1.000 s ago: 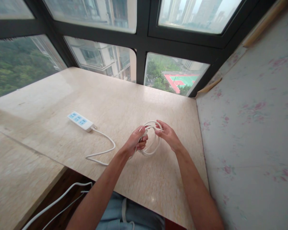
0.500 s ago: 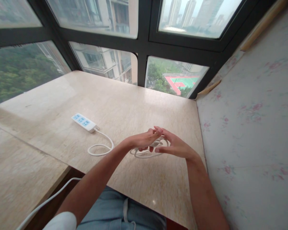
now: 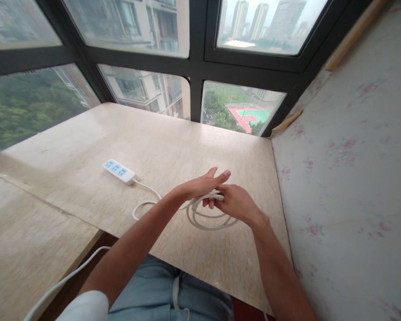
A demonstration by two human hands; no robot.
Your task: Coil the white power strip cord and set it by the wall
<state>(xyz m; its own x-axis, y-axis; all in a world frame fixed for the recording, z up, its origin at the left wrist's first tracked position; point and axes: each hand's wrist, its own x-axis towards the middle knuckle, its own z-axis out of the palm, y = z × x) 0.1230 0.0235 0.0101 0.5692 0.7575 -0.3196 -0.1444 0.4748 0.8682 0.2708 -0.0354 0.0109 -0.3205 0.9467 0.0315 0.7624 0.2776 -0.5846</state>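
Note:
A white power strip cable (image 3: 209, 229) is gathered in several loops under my two hands, just above the tabletop. My right hand (image 3: 237, 201) grips the bundled strands, thumb and fingers closed round them. Against it lies my left hand (image 3: 203, 185), its thumb and one finger stretched out while its lower fingers curl beneath the strands. The palm partly hides the cable there. To the left, the white power strip (image 3: 119, 172) with blue socket faces rests on the table, and its cable runs in a loose curve behind my left forearm.
The marbled tabletop (image 3: 147, 147) reaches to dark window frames (image 3: 196, 89). A flowered wall (image 3: 337, 187) stands close on the right. At lower left, a white cord (image 3: 70, 275) hangs across a gap by the table edge (image 3: 100, 234).
My right hand has closed on the looped cable, having been open beside it. The left thumb and one finger have lifted away. The loops hang lower and nearer me.

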